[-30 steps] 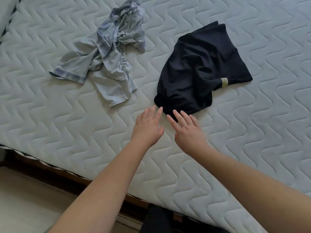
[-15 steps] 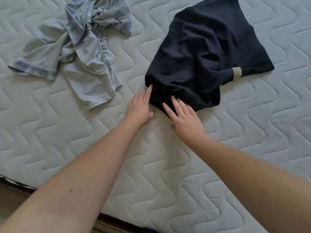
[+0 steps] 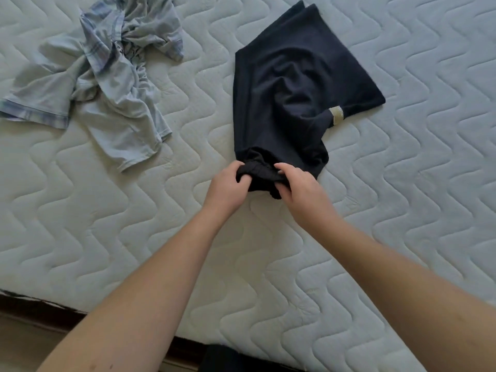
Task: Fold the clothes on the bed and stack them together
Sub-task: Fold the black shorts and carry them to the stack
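Observation:
A black garment [image 3: 290, 95] with a small beige tag lies crumpled on the quilted mattress [image 3: 402, 183], right of centre. Its near edge is bunched up between my two hands. My left hand [image 3: 228, 187] grips that bunched edge from the left, fingers curled into the cloth. My right hand [image 3: 300, 185] grips the same edge from the right, thumb on top. A pale blue garment [image 3: 107, 76] with striped trim lies rumpled and unfolded at the upper left, apart from both hands.
The mattress edge and a dark bed frame [image 3: 40, 307] run along the lower left, with floor below. A dark object [image 3: 228, 358] shows at the bottom edge, just off the bed.
Both hands went from flat and open beside the black garment to curled round its near edge, and the edge is now gathered and pulled toward me.

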